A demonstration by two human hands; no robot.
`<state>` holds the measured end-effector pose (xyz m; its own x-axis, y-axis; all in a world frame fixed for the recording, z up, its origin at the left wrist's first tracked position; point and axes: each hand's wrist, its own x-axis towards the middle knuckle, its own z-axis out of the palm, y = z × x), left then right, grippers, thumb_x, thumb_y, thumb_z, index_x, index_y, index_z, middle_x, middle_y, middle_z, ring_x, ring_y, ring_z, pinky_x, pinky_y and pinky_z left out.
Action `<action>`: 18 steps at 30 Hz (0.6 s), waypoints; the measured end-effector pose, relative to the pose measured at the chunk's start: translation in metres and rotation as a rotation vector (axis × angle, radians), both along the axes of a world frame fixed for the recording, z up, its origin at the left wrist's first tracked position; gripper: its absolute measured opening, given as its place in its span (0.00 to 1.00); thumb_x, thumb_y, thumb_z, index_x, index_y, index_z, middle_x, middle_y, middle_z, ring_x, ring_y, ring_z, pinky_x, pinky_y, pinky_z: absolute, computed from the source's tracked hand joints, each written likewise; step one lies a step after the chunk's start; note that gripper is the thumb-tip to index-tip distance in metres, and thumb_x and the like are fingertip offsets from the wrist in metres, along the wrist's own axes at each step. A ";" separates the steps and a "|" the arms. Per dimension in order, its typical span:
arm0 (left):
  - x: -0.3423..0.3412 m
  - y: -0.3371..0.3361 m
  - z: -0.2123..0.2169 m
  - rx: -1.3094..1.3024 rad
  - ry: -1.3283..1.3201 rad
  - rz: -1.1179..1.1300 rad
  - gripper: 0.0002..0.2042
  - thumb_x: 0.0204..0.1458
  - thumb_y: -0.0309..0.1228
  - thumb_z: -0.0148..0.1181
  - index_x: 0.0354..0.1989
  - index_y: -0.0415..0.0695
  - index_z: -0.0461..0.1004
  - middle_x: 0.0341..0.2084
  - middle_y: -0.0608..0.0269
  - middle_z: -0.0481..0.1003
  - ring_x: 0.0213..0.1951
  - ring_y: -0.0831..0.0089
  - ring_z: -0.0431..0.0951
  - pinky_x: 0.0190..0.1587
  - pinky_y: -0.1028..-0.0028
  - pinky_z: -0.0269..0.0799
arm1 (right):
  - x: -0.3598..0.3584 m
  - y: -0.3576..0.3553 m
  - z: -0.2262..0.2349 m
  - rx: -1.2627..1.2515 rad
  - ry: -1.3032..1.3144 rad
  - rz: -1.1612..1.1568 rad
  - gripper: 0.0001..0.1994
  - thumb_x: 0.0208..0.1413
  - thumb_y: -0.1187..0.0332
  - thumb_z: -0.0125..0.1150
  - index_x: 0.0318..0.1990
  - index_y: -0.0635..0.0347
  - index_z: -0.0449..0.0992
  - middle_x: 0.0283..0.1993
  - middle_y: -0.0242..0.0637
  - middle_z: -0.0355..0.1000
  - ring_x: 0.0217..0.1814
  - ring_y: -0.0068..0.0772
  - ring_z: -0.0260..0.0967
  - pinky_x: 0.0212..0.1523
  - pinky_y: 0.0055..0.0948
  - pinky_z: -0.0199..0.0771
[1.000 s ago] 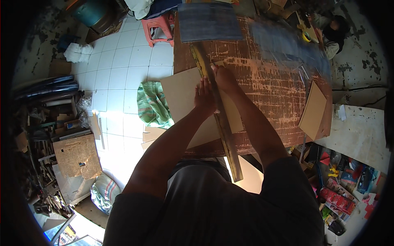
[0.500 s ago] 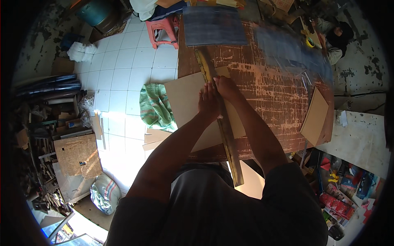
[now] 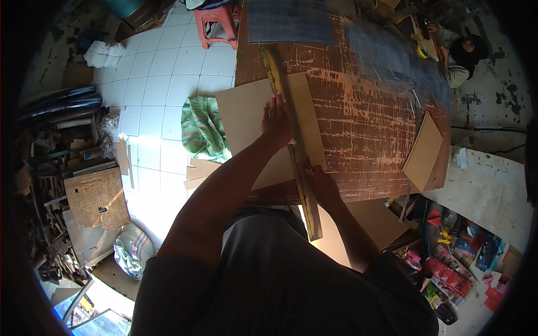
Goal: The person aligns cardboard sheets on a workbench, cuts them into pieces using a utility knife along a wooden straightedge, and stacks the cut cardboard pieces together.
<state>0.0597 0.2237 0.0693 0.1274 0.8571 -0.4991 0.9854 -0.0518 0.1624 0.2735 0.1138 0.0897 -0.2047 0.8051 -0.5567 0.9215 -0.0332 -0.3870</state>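
A long, worn wooden straightedge (image 3: 301, 162) lies lengthwise over a beige board (image 3: 241, 112) and reaches past the table's near edge toward my body. My left hand (image 3: 277, 122) presses on it at about mid-length, fingers stretched out and flat. Lower down, my right hand (image 3: 321, 182) is closed against the straightedge's right side, near the table's front edge. Whatever the right fingers hold is too small and dark to make out. A strip of the board (image 3: 310, 117) shows to the right of the straightedge.
The brown table (image 3: 364, 134) has a scratched top. Dark sheets (image 3: 291, 22) lie at its far side, a small board (image 3: 424, 151) at its right. A green sack (image 3: 204, 127) and red stool (image 3: 217, 25) stand left. Another person (image 3: 468, 53) sits far right.
My right hand has slid down along the straightedge toward my body, from beyond my left hand to near the table's front edge. The left hand stays on the straightedge. The view has shifted slightly.
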 end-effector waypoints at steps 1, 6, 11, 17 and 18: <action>0.003 0.000 0.003 0.000 -0.006 -0.006 0.64 0.41 0.57 0.73 0.73 0.28 0.36 0.74 0.34 0.27 0.76 0.44 0.28 0.74 0.48 0.39 | 0.011 -0.016 0.004 -0.009 -0.018 -0.004 0.18 0.70 0.55 0.44 0.49 0.62 0.71 0.39 0.56 0.77 0.41 0.60 0.77 0.39 0.54 0.78; 0.002 0.000 0.002 -0.026 0.034 -0.045 0.64 0.44 0.60 0.70 0.72 0.25 0.35 0.73 0.29 0.27 0.76 0.41 0.28 0.74 0.46 0.40 | 0.048 -0.063 0.016 -0.079 -0.123 0.161 0.17 0.71 0.57 0.42 0.49 0.63 0.71 0.37 0.56 0.76 0.42 0.59 0.78 0.40 0.53 0.79; -0.002 -0.001 0.003 -0.027 0.044 -0.045 0.64 0.44 0.60 0.69 0.72 0.25 0.34 0.73 0.29 0.26 0.76 0.41 0.27 0.74 0.46 0.40 | 0.035 -0.002 0.038 0.026 -0.021 0.139 0.17 0.71 0.59 0.43 0.51 0.63 0.72 0.39 0.54 0.77 0.41 0.58 0.78 0.38 0.50 0.80; 0.006 0.003 0.009 -0.063 0.086 -0.028 0.65 0.43 0.60 0.71 0.73 0.26 0.33 0.73 0.30 0.26 0.76 0.42 0.27 0.74 0.46 0.40 | -0.057 0.134 0.010 0.249 0.128 -0.030 0.20 0.70 0.56 0.44 0.48 0.66 0.75 0.40 0.57 0.78 0.46 0.60 0.76 0.47 0.53 0.76; 0.010 0.006 0.010 -0.075 0.085 -0.025 0.66 0.43 0.59 0.72 0.73 0.26 0.32 0.73 0.31 0.26 0.76 0.43 0.27 0.74 0.47 0.40 | -0.068 0.154 0.000 0.277 0.128 -0.034 0.21 0.70 0.55 0.44 0.47 0.66 0.76 0.40 0.57 0.77 0.46 0.60 0.76 0.48 0.53 0.75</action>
